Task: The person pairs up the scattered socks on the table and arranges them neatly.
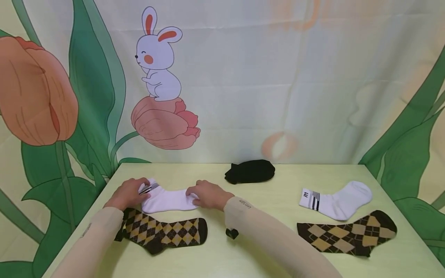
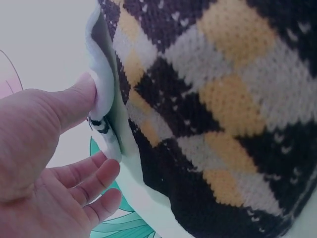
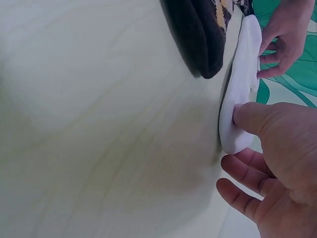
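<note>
As you reach across the bench (image 1: 264,216), your hands grasp opposite ends of the left white sock (image 1: 168,200), which lies lengthwise just beyond the left argyle sock (image 1: 184,233). Your left hand (image 1: 130,193) pinches the striped cuff lightly, thumb on one face and fingers loosely bent along the other edge; whether the cuff is lifted, you cannot tell from these views. Your right hand (image 1: 211,194) pinches the toe in the same way, its fingers only partly closed. Held at both ends, the fabric probably stays straight and flat between you, and such soft cloth would seem to need little force. Well apart on your right, another white sock (image 1: 338,202) lies beyond another argyle sock (image 1: 344,236), toes likewise pointing right, an arrangement that seems meant to keep matching patterns separate. A black sock (image 1: 250,172) rests at the back between the two groups, perhaps placed there to leave your hands room; neither touches it.
</note>
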Tool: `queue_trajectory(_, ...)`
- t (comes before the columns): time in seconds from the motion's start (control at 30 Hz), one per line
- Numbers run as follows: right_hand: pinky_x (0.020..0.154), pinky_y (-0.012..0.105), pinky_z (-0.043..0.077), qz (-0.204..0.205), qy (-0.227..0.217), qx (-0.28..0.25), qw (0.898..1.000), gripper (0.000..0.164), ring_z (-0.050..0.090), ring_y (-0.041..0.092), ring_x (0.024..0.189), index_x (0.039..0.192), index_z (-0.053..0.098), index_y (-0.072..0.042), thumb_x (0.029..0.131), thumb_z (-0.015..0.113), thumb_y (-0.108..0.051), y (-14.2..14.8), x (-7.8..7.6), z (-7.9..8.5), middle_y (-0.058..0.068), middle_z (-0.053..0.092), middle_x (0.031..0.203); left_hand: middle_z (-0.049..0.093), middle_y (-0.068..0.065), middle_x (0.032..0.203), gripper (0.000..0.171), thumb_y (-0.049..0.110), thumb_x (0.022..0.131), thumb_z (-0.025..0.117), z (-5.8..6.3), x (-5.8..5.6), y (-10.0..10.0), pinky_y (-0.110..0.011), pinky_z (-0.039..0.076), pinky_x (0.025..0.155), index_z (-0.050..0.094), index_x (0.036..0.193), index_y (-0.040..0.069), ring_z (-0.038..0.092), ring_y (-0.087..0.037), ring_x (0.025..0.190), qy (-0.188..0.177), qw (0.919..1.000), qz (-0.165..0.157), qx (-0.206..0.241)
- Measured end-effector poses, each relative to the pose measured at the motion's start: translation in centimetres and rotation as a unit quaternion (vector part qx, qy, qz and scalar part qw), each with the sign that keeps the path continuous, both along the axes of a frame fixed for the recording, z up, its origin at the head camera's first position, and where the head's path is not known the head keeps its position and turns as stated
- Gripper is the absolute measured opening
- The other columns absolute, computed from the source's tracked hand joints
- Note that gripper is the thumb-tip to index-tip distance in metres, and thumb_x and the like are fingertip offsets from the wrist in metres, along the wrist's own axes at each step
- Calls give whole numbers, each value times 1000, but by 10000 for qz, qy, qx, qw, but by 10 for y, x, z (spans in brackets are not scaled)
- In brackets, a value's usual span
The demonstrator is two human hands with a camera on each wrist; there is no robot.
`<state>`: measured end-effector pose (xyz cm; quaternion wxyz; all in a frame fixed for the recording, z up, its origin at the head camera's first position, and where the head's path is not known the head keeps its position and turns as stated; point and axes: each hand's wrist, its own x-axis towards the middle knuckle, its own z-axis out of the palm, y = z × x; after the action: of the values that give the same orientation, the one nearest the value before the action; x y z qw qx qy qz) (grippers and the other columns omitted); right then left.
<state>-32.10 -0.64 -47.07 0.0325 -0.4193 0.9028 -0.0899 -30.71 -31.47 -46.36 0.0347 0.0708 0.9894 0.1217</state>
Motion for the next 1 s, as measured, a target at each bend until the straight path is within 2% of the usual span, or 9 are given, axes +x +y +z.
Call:
queue_trajectory(0.33,76,25,48,125,70,-93,9999,31,53,11,88,131,69,-24,100,68,-19,1,-2,-4,1,63,105,64,-26,106,38,24,88,80,5,0,2,-60,46,83,65,117,4,54,-42,94,317,9994,29,-105)
queue_trajectory(0.53,74,25,47,204,103,-101,9997,28,51,12,84,128,71,-24,101,66,-18,1,-2,-6,1,61,101,58,-21,99,31,18,88,81,2,-2,4,-52,48,84,66,105,-2,50,-36,93,190,9997,31,169)
queue_trajectory(0.67,75,25,47,185,108,-85,9997,27,52,12,85,127,72,-23,101,67,-17,1,0,-5,1,62,103,61,-19,94,28,16,87,82,2,-4,5,-50,48,84,67,97,-6,51,-34,90,179,9998,-8,128)
queue_trajectory(0.87,76,24,49,192,164,-130,9996,24,55,11,85,122,76,-18,99,68,-15,2,1,0,2,64,104,67,-20,95,28,16,89,81,5,-4,6,-47,50,80,69,98,-7,56,-31,85,-16,9997,187,173)
queue_trajectory(1.0,78,23,50,177,170,-158,9996,23,56,11,84,120,77,-15,99,68,-14,2,0,-1,2,65,103,69,-20,96,27,16,90,79,6,-4,4,-46,51,78,70,98,-7,57,-31,83,73,9997,206,135)
